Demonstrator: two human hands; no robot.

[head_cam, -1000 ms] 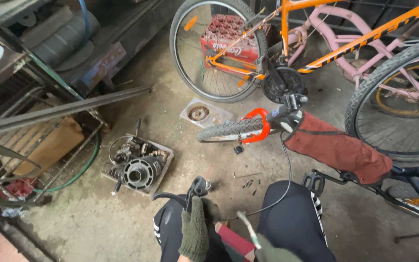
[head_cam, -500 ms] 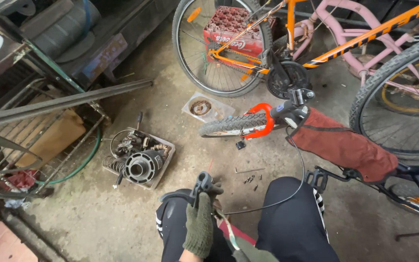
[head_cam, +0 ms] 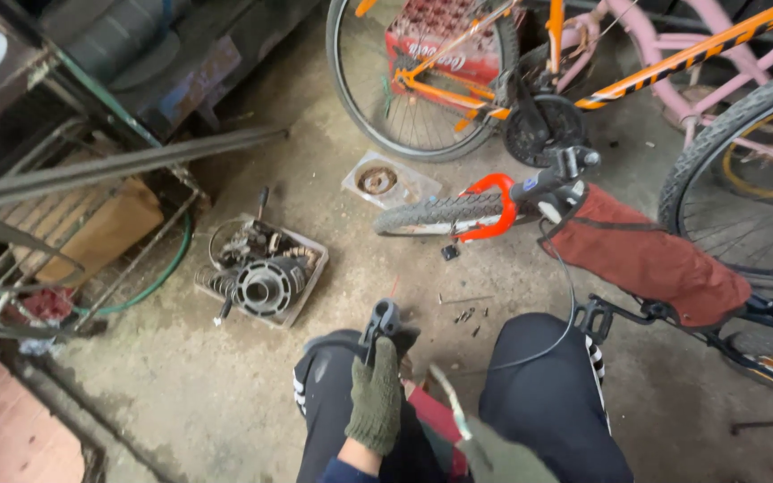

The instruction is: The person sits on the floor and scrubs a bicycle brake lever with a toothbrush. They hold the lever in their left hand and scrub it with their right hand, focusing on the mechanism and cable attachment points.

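Note:
My left hand (head_cam: 376,398), in a green knit glove, is closed around a black lever-like bicycle part (head_cam: 381,323) held up between my knees. A thin black cable (head_cam: 555,335) curves from near my right knee up to the handlebar end (head_cam: 555,183) of a bicycle lying on the floor. My right hand (head_cam: 505,454) is blurred at the bottom edge, also gloved, and grips a thin pale tool (head_cam: 447,389) that points up toward the left hand. A red object (head_cam: 431,419) lies between my legs, partly hidden.
A shallow tray of metal gears and hubs (head_cam: 261,275) sits on the concrete to the left. A clear lid holding a rusty sprocket (head_cam: 385,182) lies beyond. An orange bicycle (head_cam: 458,85), a pink bicycle (head_cam: 744,85), a red-brown cloth (head_cam: 655,259) and a metal rack (head_cam: 55,224) surround me.
The left hand has lifted the black part a little higher. The right hand has sunk toward the bottom edge. The view has shifted slightly forward.

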